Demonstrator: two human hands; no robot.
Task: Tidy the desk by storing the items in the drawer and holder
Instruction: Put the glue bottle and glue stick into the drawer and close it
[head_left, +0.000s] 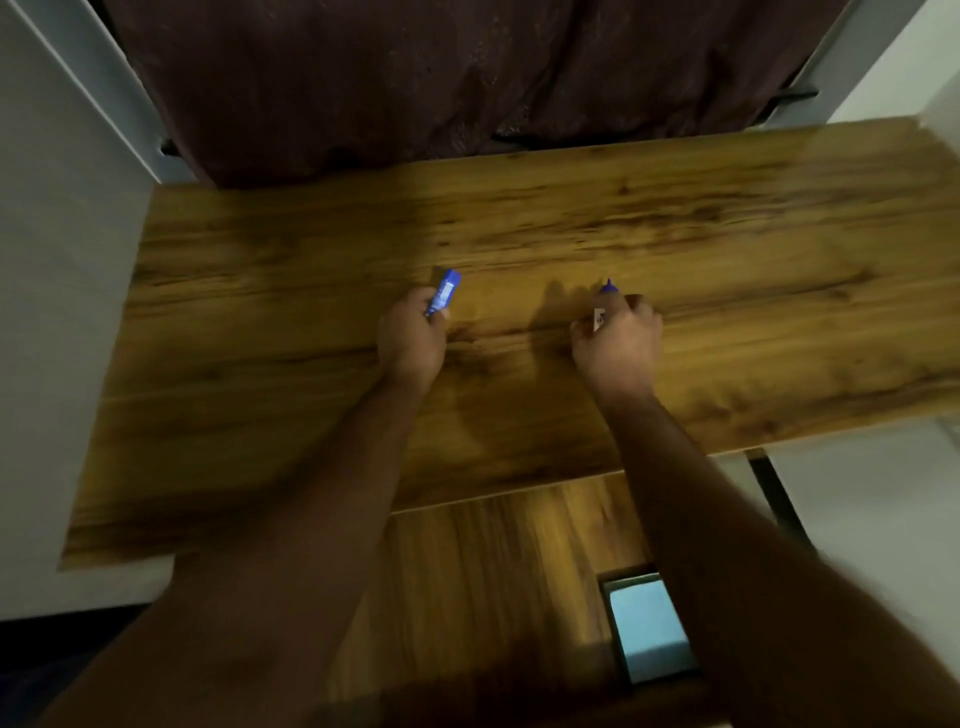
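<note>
Wooden desk (519, 234), mid-span: left hand (413, 338) grips a blue item (444, 292); beside it, right hand (618, 338) clenches a blue-tipped pen (605, 301), evidently collected for storing.

Blue tube (443, 293) and blue-tipped item (602, 306) held above desk (727, 260).

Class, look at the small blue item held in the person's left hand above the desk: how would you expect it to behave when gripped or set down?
The blue item looks short and straight-sided, so probably rigid. The left hand holds it with just curled fingers, suggesting it is light. If rounded, it might roll on the smooth desk; blur hides its shape.
</note>
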